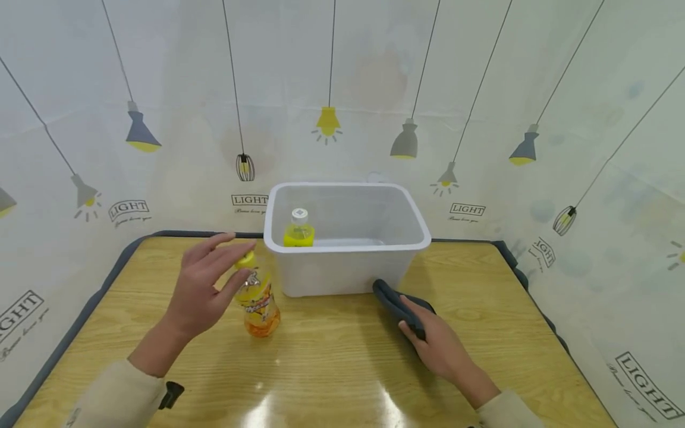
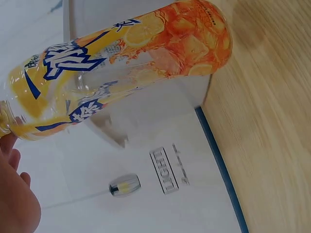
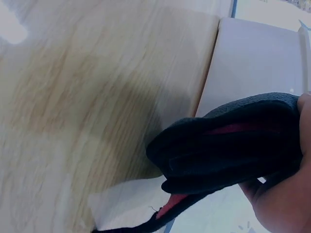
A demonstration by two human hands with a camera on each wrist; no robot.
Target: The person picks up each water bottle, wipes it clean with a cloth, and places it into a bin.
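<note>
By its yellow cap, my left hand pinches a clear plastic drink bottle with a yellow and orange label. The bottle leans slightly, left of a white plastic bin. Its label shows lemon slices and ice in the left wrist view, where the bottle fills the upper left. My right hand grips a folded dark grey cloth item with some red inside, close to the bin's front right corner. In the right wrist view the layered folds of the cloth item show; its exact kind is unclear.
Inside the bin, at its left end, stands a bottle with yellow contents and a white cap. The wooden table has a dark edge strip. Behind it hangs a pale wall covering printed with lamps.
</note>
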